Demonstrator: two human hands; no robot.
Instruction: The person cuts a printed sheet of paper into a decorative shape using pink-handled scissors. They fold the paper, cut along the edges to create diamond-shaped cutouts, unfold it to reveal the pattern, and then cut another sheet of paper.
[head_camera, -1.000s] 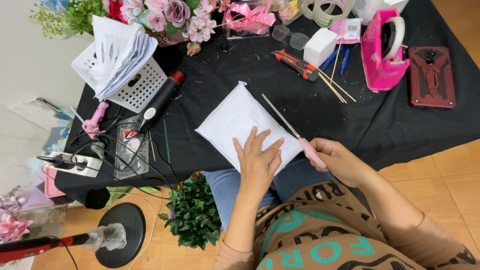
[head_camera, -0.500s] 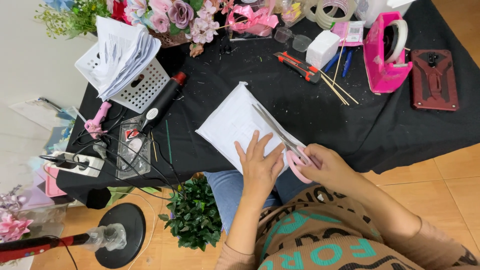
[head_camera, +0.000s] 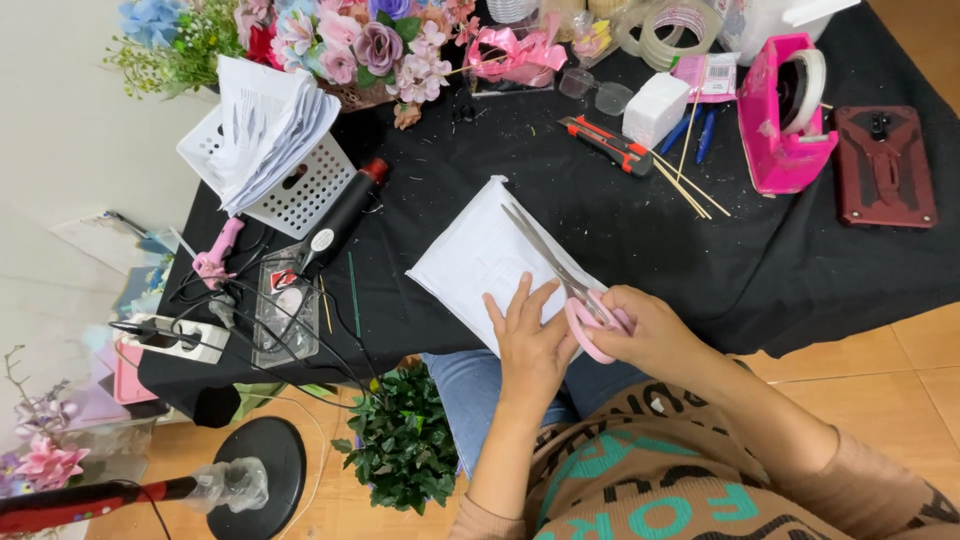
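Head view, containers: a white lattice basket (head_camera: 300, 195) stood at the back left of the black table (head_camera: 700, 260) and held a fanned stack of white paper sheets (head_camera: 265, 125).
Head view, dispenser: a pink tape dispenser (head_camera: 775, 130) at the back right carried a roll of clear tape (head_camera: 808, 90) in its cradle.
Head view, back edge: a bunch of artificial flowers (head_camera: 350, 45) lay along the rear of the table; whether it sat in a vessel could not be told.
Work piece: a white sheet of paper (head_camera: 480, 260), plain, roughly square and turned cornerwise, lay flat at the near edge of the table, directly before the person.
Left hand (head_camera: 530, 345): open, palm down, fingers spread, pressed on the near corner of the sheet.
Right hand (head_camera: 650, 335): closed around the pink handles of the scissors (head_camera: 560, 270).
Scissors: the metal blades lay nearly together, pointed away across the sheet toward its far corner.
Nearby items: a red and black utility knife (head_camera: 605, 145), a white block (head_camera: 655, 108) and thin wooden sticks (head_camera: 690, 190) lay beyond the sheet, well apart from it.
Left of sheet: a black heat tool with a red tip (head_camera: 340, 215) lay beside the basket.
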